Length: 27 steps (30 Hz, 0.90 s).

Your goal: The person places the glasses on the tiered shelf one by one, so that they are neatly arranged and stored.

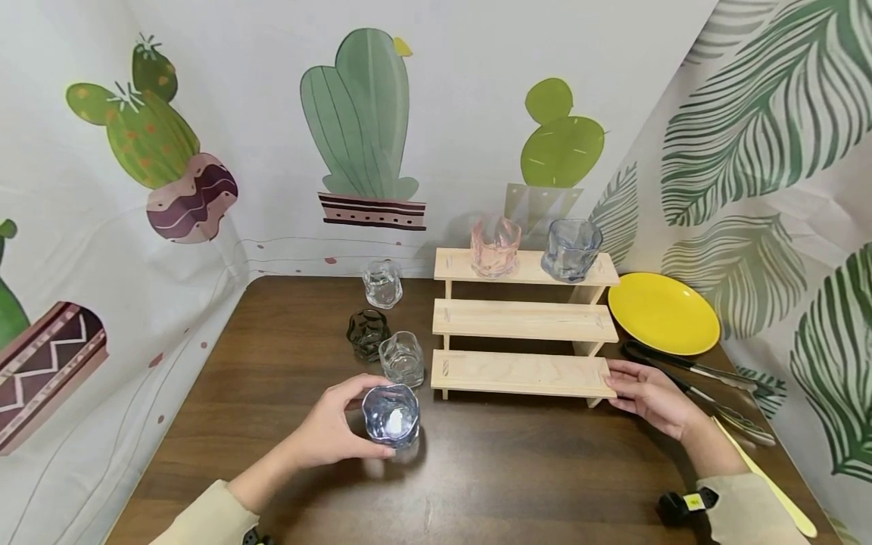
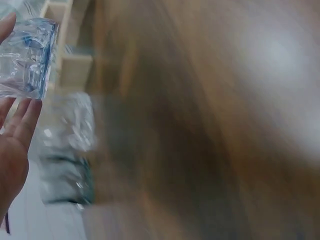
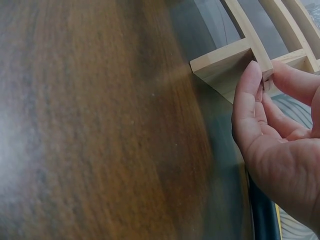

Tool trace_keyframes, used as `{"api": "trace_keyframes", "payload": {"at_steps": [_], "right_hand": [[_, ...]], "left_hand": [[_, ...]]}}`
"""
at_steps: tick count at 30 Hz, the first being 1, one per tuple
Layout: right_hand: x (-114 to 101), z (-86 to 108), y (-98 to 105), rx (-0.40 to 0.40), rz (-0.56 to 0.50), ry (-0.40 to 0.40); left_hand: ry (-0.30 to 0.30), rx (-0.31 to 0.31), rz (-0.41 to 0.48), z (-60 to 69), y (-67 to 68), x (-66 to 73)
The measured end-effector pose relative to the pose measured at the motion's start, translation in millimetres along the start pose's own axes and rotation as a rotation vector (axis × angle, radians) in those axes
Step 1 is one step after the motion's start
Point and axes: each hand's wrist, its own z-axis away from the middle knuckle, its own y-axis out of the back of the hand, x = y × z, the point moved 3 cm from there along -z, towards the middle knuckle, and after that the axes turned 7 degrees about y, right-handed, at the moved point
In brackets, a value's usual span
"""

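My left hand [image 1: 335, 422] grips a blue-tinted glass [image 1: 391, 416] between thumb and fingers, in front of the other glasses. In the left wrist view that same glass [image 2: 30, 57] is at the upper left, apart from the table. On the right, my right hand [image 1: 650, 395] pinches the right end of the lowest step of a three-step wooden display rack [image 1: 524, 372]. Its thumb and fingers close around the board's corner [image 3: 262, 70] in the right wrist view. A pink glass [image 1: 495, 250] and another blue glass [image 1: 572, 251] stand on the rack's top step.
Left of the rack stand a clear glass [image 1: 383, 284], a dark grey glass [image 1: 368, 334] and another clear glass [image 1: 402, 359]. A yellow plate [image 1: 664, 314], black-handled tongs [image 1: 715, 405] and a pale yellow utensil [image 1: 766, 478] lie to the right on the brown table [image 1: 490, 484].
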Motion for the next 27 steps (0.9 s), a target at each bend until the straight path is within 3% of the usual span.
{"api": "trace_keyframes", "payload": {"at_steps": [10, 20, 27], "right_hand": [[1, 0.4, -1, 0.001, -0.001, 0.006], [1, 0.8, -1, 0.002, -0.008, 0.009], [3, 1.1, 0, -0.001, -0.007, 0.015]], "left_hand": [[-0.033, 0.002, 0.021, -28.2, -23.3, 45.0], [0.011, 0.051, 0.009, -75.6, -54.3, 74.7], [-0.020, 0.105, -0.005, -114.1, -79.8, 88.9]]}}
